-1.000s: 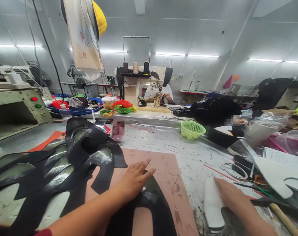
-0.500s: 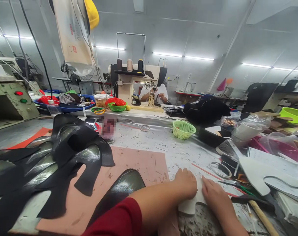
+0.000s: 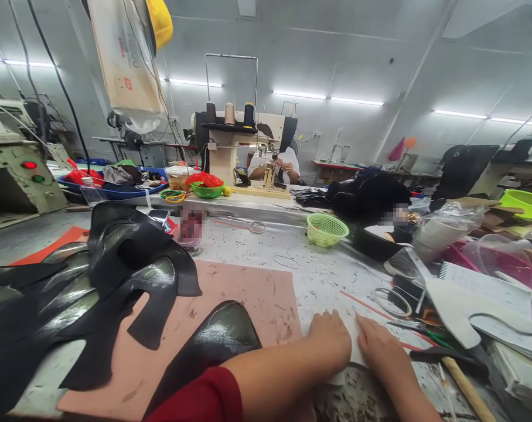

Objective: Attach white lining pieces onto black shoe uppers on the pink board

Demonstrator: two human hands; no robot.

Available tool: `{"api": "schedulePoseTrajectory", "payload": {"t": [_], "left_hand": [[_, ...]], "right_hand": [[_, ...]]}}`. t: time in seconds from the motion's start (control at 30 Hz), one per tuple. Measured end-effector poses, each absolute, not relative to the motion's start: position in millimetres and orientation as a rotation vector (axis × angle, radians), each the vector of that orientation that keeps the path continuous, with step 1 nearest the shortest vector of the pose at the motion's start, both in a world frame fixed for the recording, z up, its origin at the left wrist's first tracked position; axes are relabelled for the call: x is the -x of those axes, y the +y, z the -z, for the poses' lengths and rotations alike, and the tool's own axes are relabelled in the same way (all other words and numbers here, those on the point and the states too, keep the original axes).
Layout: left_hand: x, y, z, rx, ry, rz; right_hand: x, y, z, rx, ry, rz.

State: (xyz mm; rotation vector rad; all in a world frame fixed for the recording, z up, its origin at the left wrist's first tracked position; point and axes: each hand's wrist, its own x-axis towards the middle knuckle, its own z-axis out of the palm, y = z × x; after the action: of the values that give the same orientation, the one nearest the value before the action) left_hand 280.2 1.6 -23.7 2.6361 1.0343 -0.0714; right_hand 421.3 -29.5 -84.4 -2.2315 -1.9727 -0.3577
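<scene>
A white, flat cut piece [image 3: 356,351] lies between my two hands, largely covered by them. My left hand [image 3: 330,339], its forearm in a red sleeve, is curled over the piece's left side with the fingertips turned down and hidden. My right hand [image 3: 382,347] rests flat along the right side, fingers stretched forward. Under and in front of them is a dark, mottled slab [image 3: 351,401]. Left of my forearm, a black piece with a glossy tip [image 3: 224,331] lies on a pink mat [image 3: 257,287].
Overlapping black cut pieces [image 3: 129,258] cover the left side. A green basket [image 3: 327,230] stands ahead. To the right are a tape roll [image 3: 392,302], a wooden-handled hammer [image 3: 468,387], a white template [image 3: 453,313] and a notebook [image 3: 481,287]. Across, a person works at a sewing machine [image 3: 222,149].
My left hand has tilted and come slightly lower over the white piece, hiding more of its near end. My right hand stays beside it. The view has shifted slightly.
</scene>
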Motion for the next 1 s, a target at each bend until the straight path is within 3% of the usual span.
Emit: {"api": "schedulePoseTrajectory", "payload": {"t": [0.33,0.43,0.63,0.73,0.9,1.0], "left_hand": [[-278,18,23,-2.617,1.019,-0.020],[-278,21,22,-2.607,1.034,-0.014],[-280,20,23,-2.678,1.036,-0.100],[-284,18,22,-2.786,0.915,-0.160],[-286,-6,18,-3.009,0.497,-0.247],[-274,-36,14,-3.107,0.217,-0.269]], "right_hand": [[-408,-39,62,2.124,-1.984,0.498],[-409,-39,46,2.136,-2.026,0.277],[-423,-29,10,2.100,-1.903,-0.677],[-430,-21,3,2.046,-1.775,-0.945],[-425,-17,-2,2.114,-1.717,-1.056],[-411,-24,-3,2.193,-1.998,-0.848]]}}
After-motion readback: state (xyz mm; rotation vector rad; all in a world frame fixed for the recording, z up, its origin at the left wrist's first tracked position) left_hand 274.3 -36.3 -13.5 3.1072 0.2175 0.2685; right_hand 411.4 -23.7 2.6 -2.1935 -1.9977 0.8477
